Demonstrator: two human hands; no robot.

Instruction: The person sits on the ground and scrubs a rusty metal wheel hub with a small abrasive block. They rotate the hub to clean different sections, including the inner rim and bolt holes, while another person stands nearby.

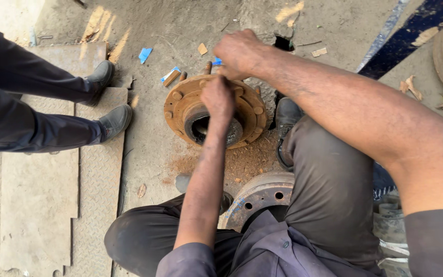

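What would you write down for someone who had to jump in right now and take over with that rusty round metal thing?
Left hand: closed over the top of the rusty wheel hub, on the ground between the knees.
Right hand: closed at the hub's far rim, near the studs; what it grips is hidden.
Done: rust dust lies around the hub.
Left: cannot tell.
Nearby: a brake drum by the legs, another person's shoes on the left.

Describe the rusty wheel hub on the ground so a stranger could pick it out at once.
Start at the dusty concrete floor between the person's knees and the bystander's grey shoes. Under both the left hand and the right hand lies the wheel hub. Unlike the grey brake drum nearer the person, it is orange with rust, ringed with studs and sits in rust dust.
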